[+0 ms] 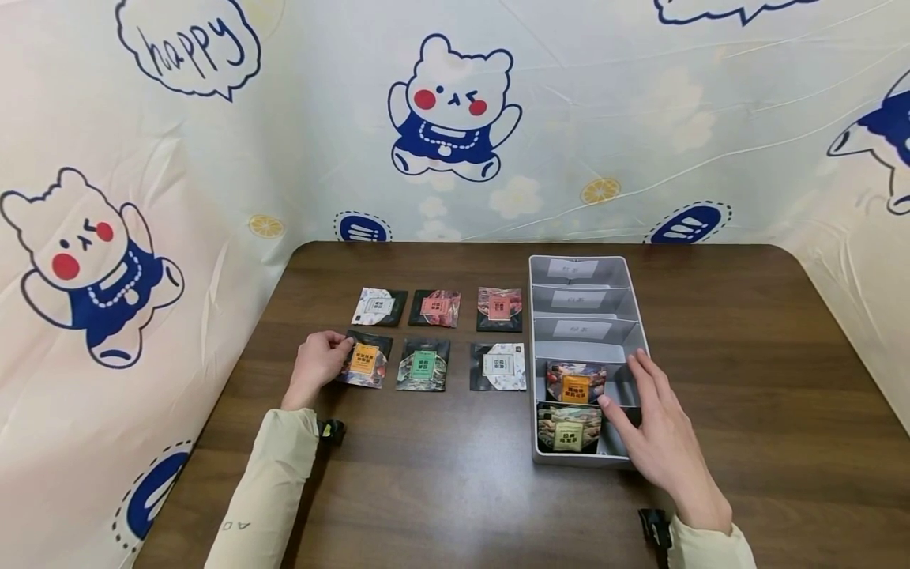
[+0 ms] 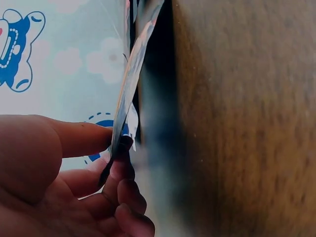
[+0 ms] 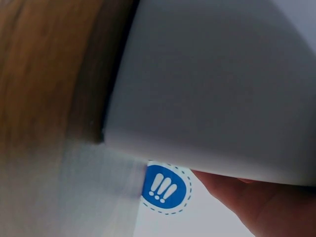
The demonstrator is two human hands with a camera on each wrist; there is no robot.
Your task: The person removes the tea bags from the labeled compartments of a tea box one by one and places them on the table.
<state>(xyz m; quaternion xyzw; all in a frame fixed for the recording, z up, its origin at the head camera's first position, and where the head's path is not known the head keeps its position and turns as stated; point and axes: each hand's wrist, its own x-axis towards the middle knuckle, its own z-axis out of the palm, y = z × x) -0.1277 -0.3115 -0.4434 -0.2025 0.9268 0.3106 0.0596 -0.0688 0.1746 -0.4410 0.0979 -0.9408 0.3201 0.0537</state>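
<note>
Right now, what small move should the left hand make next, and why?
Probably lift the orange-label packet off the table. The left hand already pinches its left edge, thumb and fingers on either side. The right hand rests on the grey tray, where another orange-label packet lies.
</note>
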